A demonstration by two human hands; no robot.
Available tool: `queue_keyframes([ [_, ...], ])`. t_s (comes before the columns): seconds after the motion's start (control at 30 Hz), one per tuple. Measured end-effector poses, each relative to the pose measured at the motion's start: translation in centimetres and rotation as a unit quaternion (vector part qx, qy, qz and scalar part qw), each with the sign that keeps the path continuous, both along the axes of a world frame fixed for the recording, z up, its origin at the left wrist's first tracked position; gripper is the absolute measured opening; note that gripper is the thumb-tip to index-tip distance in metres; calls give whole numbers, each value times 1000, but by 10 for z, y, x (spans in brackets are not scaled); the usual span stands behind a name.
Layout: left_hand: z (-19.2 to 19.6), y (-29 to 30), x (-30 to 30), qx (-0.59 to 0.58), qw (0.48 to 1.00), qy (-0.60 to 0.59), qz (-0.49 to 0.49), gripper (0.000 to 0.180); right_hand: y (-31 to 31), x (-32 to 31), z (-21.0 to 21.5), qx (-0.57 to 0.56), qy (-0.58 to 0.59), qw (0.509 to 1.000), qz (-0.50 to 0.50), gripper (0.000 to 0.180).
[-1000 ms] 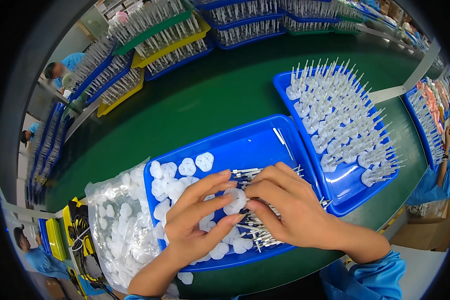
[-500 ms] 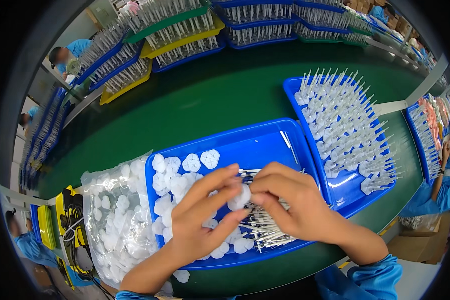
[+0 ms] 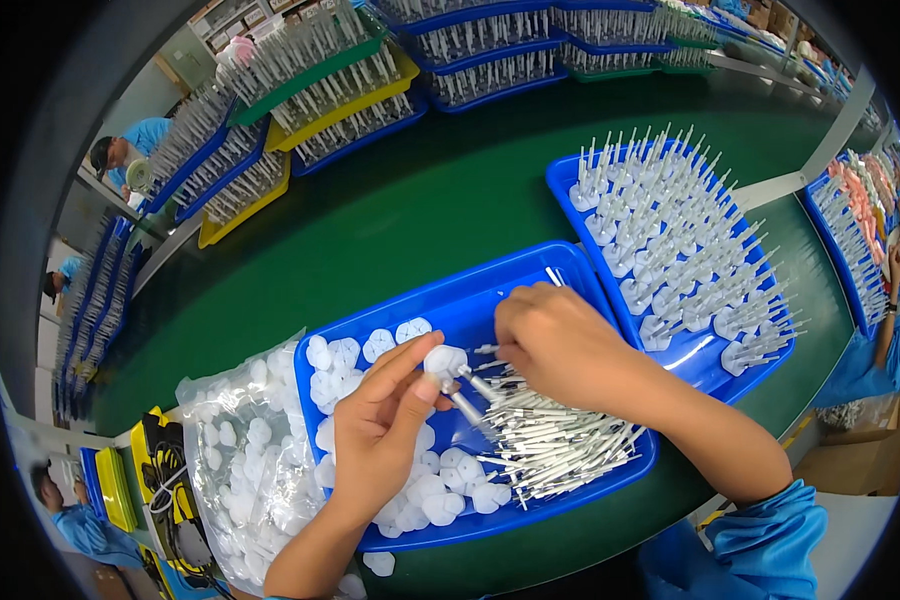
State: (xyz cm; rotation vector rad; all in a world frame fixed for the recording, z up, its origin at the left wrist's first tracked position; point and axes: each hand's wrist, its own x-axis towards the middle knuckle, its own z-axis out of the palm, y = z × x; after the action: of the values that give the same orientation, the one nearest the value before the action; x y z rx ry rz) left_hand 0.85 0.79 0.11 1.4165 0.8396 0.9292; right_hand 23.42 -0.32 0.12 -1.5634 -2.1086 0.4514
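Observation:
Between the thumb and fingers of my left hand (image 3: 385, 415) is a white flower-shaped plastic piece (image 3: 446, 360). Two thin stems (image 3: 467, 408) slant down from it toward the right. My right hand (image 3: 560, 345) hangs just above and behind a pile of thin white sticks (image 3: 555, 440), its fingers curled together. Whatever may be in those fingertips is hidden. Loose white flower-shaped pieces (image 3: 443, 507) lie around my left hand, in the left half of the blue tray (image 3: 425, 300) that also bears the sticks.
A second blue tray (image 3: 705, 375) at the right holds upright stemmed pieces. Left stands a clear bag (image 3: 245, 440) of white pieces, beside a yellow-and-black tool with cables (image 3: 165, 480). Stacked filled trays (image 3: 350, 100) line the green table's (image 3: 400, 180) far side. Co-workers sit beyond.
My hands have moved apart. The left now shows the white piece with stems slanting from it; the right has moved away from the piece, up over the stick pile. The view has shifted slightly.

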Motion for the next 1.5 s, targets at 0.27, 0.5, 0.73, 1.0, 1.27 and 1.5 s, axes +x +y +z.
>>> queue_keyframes([
  [0.27, 3, -2, -1, -38, 997, 3, -61, 22, -51, 0, 22, -19, 302, 953, 23, 14],
  [0.5, 4, -6, -2, -103, 991, -59, -64, 14, -53, -3, 18, -32, 320, 946, 35, 12],
  [0.73, 0, -4, -5, -51, 993, -69, -85, 17, -59, -6, 21, -56, 334, 941, -12, 11],
  [1.0, -1, -9, -1, 98, 991, -34, -81, 29, -63, -15, 15, -74, 320, 944, -32, 12],
  [1.27, 3, -9, 1, 115, 987, -38, -103, 28, -63, -16, 7, -34, 293, 956, -2, 12],
  [1.5, 3, -7, -6, 13, 989, -85, -117, 23, -63, -15, 14, -40, 277, 960, 19, 15],
])
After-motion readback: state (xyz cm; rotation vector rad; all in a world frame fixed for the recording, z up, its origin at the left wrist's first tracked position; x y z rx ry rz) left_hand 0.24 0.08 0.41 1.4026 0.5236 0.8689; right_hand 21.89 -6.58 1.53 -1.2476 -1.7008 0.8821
